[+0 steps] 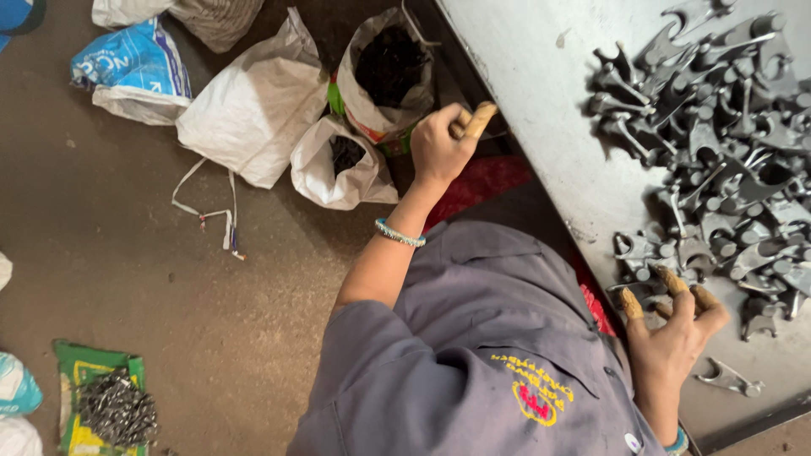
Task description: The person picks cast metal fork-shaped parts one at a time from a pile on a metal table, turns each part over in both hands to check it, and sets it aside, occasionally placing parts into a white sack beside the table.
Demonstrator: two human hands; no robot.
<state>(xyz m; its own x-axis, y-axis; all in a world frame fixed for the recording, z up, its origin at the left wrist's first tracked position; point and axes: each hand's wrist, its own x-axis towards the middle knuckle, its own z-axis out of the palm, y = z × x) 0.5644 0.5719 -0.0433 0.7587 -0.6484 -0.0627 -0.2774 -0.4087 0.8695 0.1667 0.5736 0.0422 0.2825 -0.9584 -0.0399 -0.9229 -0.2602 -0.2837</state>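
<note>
The right hand [676,338] rested on the near edge of a heap of grey metal castings [718,143] spread over a grey metal table [524,76]. Its fingers [672,279] were spread fairly wide, and at least 3 wore tan fabric finger caps. The fingertips touched the nearest castings of the heap; whether any piece was actually gripped could not be told.

The castings were dull, dark grey, forked and hooked in shape, with short round stubs and thin arms, tangled over one another. The heap covered the right part of the table, from the far corner down to the hand. 1 single casting [731,377] lay apart on the bare table, just right of the wrist, on the near side.

The left hand [443,143] reached out beyond the table's left edge, over the floor, near the sacks. Its fingers were curled shut into a loose fist, with 2 tan-capped fingertips [480,118] poking out at the top; what lay inside the fist, if anything, was hidden. A turquoise bangle [400,234] circled that wrist.

Just beyond the left hand stood an open sack of dark small parts [389,63], and beside it a smaller white bag [342,165] also holding dark pieces. A closed white sack [253,105] lay further left.
</note>
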